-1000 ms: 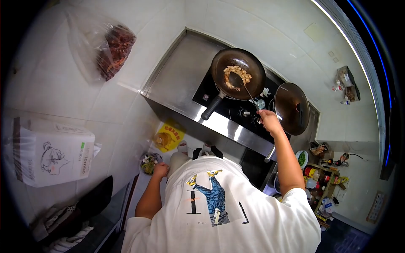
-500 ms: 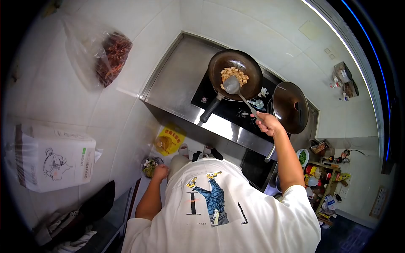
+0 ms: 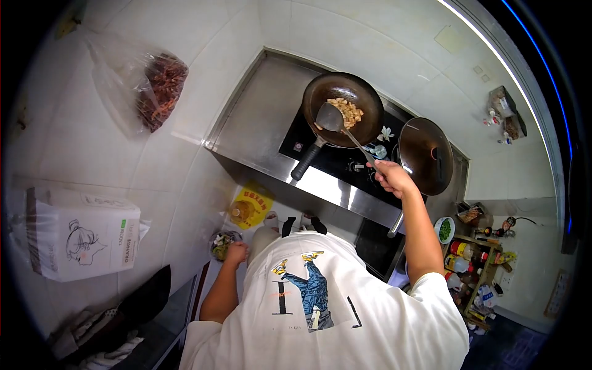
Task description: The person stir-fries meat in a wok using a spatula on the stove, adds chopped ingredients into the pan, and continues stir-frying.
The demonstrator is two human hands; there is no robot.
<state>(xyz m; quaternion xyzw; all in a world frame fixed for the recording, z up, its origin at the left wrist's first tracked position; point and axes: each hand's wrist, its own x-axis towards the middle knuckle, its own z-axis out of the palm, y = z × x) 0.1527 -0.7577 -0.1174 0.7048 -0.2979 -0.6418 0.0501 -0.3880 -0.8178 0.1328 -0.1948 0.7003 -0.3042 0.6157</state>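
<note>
Head view: since the earlier frame our spatula (image 3: pixel 330 117) has shifted left inside the wok (image 3: pixel 356 89), its blade now beside the browned pieces (image 3: pixel 351 113), which lie more exposed to its right, so we judge stirring is midway. Our right hand (image 3: pixel 393 179) grips the handle beyond the wok's near rim; our left hand (image 3: pixel 237 252), below the wok, is curled, contents unclear. The lidded pan (image 3: pixel 422 148) crowds the wok's right; steel counter (image 3: pixel 265 92) gives room left.

The wok (image 3: pixel 369 102) looks glossy, the metal spatula (image 3: pixel 332 118) matt.
</note>
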